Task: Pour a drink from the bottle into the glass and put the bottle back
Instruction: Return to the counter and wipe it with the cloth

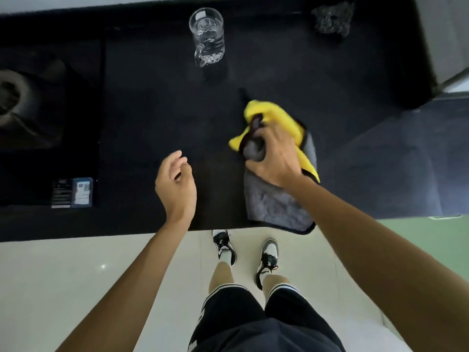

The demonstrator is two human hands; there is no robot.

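A clear cut-glass mug (207, 36) with a handle stands at the back of the black counter (152, 110). It looks to hold some clear liquid. My right hand (275, 156) grips a yellow and grey cloth (279, 194) that lies near the counter's front edge. To its left, my left hand (176, 184) hovers over the counter with fingers loosely curled and nothing in it. No bottle is in view.
A dark sink (30, 107) with a drain lies at the left. A small dark and blue packet (72, 193) sits by the sink's front corner. A crumpled dark scrubber (332, 17) rests at the back right. The counter edge runs just before my feet.
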